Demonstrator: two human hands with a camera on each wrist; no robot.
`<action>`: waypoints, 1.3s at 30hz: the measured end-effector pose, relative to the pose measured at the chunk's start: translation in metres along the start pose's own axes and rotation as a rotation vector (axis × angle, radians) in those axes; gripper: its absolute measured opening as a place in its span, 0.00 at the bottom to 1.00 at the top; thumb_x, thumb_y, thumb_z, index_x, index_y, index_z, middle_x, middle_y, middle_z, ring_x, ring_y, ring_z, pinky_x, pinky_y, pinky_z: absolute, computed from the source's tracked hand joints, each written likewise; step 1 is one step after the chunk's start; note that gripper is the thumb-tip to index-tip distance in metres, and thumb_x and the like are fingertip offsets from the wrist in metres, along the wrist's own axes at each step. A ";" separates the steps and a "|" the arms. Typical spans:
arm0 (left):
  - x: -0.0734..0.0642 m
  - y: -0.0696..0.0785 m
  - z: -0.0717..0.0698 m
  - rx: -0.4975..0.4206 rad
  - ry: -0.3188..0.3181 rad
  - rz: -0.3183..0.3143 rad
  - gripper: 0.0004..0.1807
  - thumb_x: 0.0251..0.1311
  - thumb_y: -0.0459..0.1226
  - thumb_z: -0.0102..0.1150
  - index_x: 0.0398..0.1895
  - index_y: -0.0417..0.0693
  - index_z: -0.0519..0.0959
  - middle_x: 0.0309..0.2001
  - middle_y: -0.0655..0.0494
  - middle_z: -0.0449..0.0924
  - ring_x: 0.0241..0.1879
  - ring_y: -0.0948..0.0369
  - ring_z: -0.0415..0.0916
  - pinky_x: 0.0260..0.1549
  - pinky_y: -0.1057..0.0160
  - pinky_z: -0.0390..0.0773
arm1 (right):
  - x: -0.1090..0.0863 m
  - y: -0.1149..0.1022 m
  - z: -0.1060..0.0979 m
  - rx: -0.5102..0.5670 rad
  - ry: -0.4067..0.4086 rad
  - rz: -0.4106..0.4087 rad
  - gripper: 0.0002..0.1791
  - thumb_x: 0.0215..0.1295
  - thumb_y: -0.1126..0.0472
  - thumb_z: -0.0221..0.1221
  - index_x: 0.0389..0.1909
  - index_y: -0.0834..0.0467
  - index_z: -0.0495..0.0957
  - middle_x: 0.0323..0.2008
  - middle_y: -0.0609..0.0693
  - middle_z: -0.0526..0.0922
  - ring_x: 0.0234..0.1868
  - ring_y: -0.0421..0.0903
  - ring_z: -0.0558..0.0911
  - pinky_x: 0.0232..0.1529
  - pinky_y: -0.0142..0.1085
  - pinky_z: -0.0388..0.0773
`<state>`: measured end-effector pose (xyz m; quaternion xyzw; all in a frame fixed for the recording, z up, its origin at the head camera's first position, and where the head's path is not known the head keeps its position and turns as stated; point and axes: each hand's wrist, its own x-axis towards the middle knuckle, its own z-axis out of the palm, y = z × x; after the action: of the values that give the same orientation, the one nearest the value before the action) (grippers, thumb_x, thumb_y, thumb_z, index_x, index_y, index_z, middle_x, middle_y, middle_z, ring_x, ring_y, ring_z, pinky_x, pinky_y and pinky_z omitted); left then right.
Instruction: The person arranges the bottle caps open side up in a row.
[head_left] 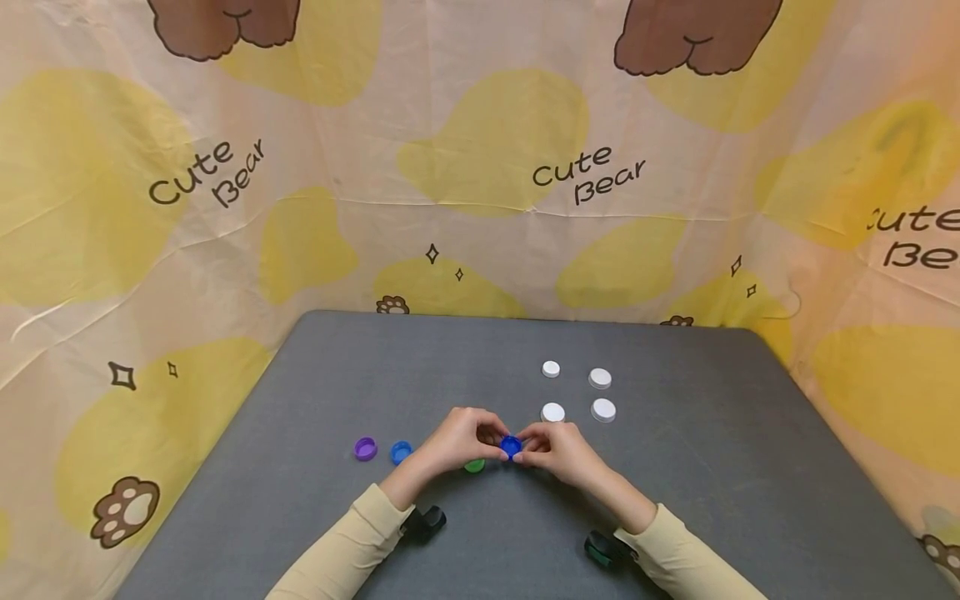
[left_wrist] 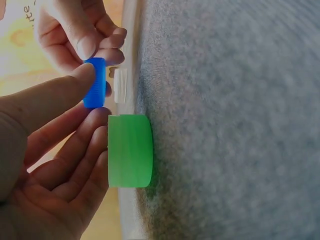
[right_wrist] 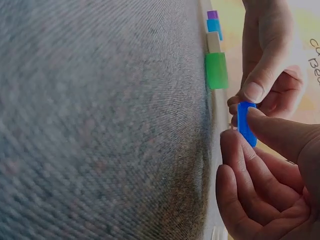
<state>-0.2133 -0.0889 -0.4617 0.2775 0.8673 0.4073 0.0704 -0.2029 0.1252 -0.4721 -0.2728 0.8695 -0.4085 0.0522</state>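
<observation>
A dark blue bottle cap [head_left: 512,447] is held up off the table between both hands, its hollow side showing in the head view. My left hand [head_left: 459,440] pinches its left edge between thumb and fingers. From the other side my right hand [head_left: 561,451] pinches it too, and the right thumb lies along the cap [right_wrist: 245,124] in the right wrist view. Below the left hand a green cap [left_wrist: 131,151] sits on the table, partly covered by that hand in the head view. Left of that hand lie a lighter blue cap [head_left: 401,452] and a purple cap [head_left: 365,449].
Several white caps stand beyond the right hand, among them a near one [head_left: 552,412] and a far one [head_left: 551,368]. A pale cap [right_wrist: 213,42] shows between the green and lighter blue ones. The grey table [head_left: 420,358] meets a printed cloth [head_left: 480,150] behind.
</observation>
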 end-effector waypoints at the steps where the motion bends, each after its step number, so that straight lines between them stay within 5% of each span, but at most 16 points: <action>1: 0.000 0.000 0.000 0.000 -0.007 -0.004 0.11 0.47 0.38 0.73 0.35 0.48 0.84 0.31 0.59 0.85 0.30 0.71 0.78 0.32 0.72 0.77 | 0.000 0.001 0.001 -0.006 -0.002 -0.002 0.16 0.54 0.55 0.68 0.39 0.61 0.83 0.24 0.46 0.85 0.24 0.33 0.80 0.25 0.26 0.74; 12: 0.000 -0.008 0.000 0.031 -0.071 0.071 0.10 0.48 0.38 0.72 0.34 0.47 0.84 0.28 0.63 0.83 0.27 0.74 0.77 0.28 0.73 0.77 | 0.002 0.005 0.006 -0.011 -0.034 -0.018 0.13 0.52 0.54 0.70 0.34 0.58 0.83 0.26 0.47 0.85 0.27 0.34 0.81 0.28 0.26 0.76; 18: 0.000 -0.008 0.002 0.022 -0.092 0.020 0.10 0.47 0.38 0.73 0.33 0.49 0.85 0.28 0.61 0.84 0.27 0.73 0.77 0.29 0.72 0.77 | 0.002 0.005 0.007 -0.019 -0.033 -0.023 0.12 0.51 0.55 0.70 0.32 0.57 0.83 0.25 0.44 0.84 0.26 0.32 0.80 0.28 0.26 0.76; 39: -0.001 -0.008 0.001 0.102 -0.111 0.001 0.13 0.42 0.39 0.76 0.35 0.53 0.86 0.32 0.61 0.80 0.32 0.69 0.76 0.33 0.72 0.74 | 0.002 0.006 0.006 0.000 -0.073 -0.032 0.13 0.49 0.57 0.72 0.33 0.59 0.83 0.26 0.46 0.84 0.27 0.32 0.80 0.29 0.25 0.76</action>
<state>-0.2151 -0.0930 -0.4680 0.3031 0.8816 0.3466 0.1041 -0.2053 0.1234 -0.4799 -0.3016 0.8625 -0.3990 0.0774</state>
